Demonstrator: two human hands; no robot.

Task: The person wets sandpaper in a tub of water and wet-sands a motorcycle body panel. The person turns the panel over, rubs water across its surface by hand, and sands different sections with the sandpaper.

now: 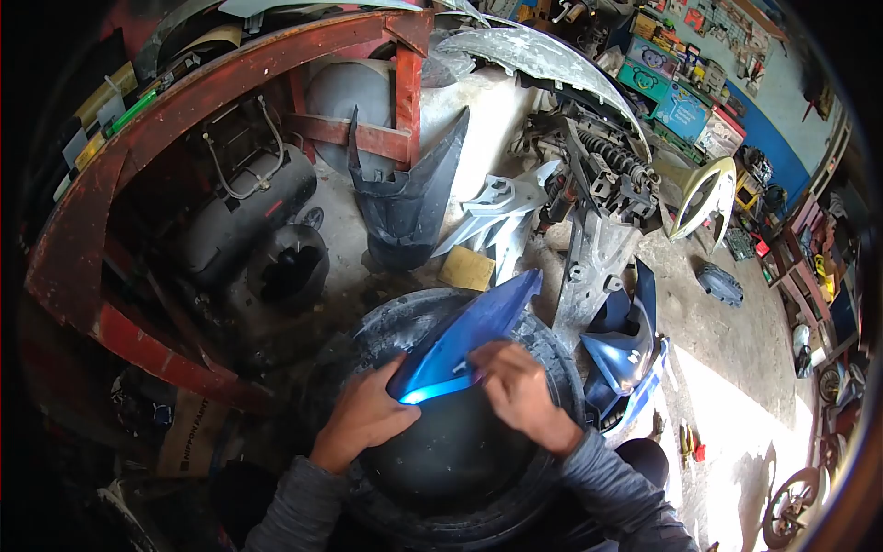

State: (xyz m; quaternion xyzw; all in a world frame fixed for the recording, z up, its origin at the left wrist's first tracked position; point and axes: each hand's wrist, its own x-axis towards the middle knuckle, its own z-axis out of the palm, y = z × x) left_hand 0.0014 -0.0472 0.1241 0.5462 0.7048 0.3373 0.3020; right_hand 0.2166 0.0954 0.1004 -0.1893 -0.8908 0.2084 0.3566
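The blue panel [460,340], at twelve o'clock over the dark basin [563,363], is gripped by the left hand [368,416] and touched by the right hand [517,391] (whether its curled fingers pinch anything cannot be told).

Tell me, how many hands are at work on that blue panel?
2. The left hand grips the lower left end of the blue panel; the right hand is at its right edge. No other hands show.
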